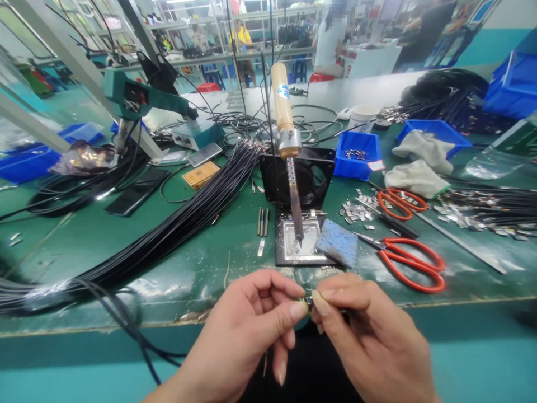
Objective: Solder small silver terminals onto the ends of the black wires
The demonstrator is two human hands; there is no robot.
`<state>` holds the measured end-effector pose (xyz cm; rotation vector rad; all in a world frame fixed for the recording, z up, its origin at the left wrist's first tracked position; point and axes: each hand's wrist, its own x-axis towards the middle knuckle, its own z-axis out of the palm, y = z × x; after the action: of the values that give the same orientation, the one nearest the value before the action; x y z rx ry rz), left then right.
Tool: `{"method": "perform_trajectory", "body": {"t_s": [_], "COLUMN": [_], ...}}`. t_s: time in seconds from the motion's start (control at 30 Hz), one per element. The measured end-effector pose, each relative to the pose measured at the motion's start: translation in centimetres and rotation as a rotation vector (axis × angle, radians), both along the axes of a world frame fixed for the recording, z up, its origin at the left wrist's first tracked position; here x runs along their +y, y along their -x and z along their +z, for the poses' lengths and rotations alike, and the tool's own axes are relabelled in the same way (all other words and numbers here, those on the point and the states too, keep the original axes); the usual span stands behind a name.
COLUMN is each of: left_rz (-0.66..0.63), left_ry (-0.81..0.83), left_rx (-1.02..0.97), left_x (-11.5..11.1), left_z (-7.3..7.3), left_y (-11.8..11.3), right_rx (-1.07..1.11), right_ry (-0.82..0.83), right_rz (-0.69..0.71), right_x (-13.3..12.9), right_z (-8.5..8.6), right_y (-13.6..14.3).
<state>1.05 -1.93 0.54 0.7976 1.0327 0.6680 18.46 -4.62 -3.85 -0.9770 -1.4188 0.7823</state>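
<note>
one small piece [309, 302] pinched on the near side of the soldering iron [287, 123]

two hands meet at it: the left hand [251, 324] pinches it between thumb and forefinger, and the right hand [369, 327] grips its other end the same way. counted around the iron: one blue sponge [337, 243] just right of its tip, two pairs of orange-handled scissors [413, 263] farther right, two pale gloves [417, 178] beyond those, three slim rods [263, 222] left of the tip, one black fan [272, 182] behind it. the black cables [184, 235] bundled to its left and the metal bits [361, 210] scattered to its right are too many to count

a blue-and-white sticker [283, 91] on its wooden handle and print on the paper cup [363, 118], behind it to the right, are too small to read

fingertips cover most of the piece, so its shape is unclear. a clear bottle [509, 145], far right of the iron, is cut off by the edge
</note>
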Motion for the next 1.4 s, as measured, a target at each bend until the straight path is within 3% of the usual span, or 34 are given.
{"method": "perform_trajectory", "body": {"t_s": [0.13, 0.43, 0.83, 1.4], "left_rz": [-0.003, -0.002, 0.033, -0.019], "left_ry": [-0.051, 0.093, 0.032, 0.028], "left_rx": [0.03, -0.057, -0.039, -0.008], "left_x": [0.3, 1.2, 1.5, 2.2], "left_z": [0.3, 0.0, -0.3, -0.3], "left_y": [0.0, -0.1, -0.4, -0.3], "right_rx": [0.048, 0.136, 0.159, 0.208], "right_ry": [0.03, 0.138, 0.213, 0.317], "right_rz": [-0.006, -0.03, 0.003, 0.018], "right_x": [0.0, 0.5, 0.8, 1.3], "right_z": [-0.2, 0.0, -0.1, 0.4], "right_y": [0.1, 0.3, 0.1, 0.1]}}
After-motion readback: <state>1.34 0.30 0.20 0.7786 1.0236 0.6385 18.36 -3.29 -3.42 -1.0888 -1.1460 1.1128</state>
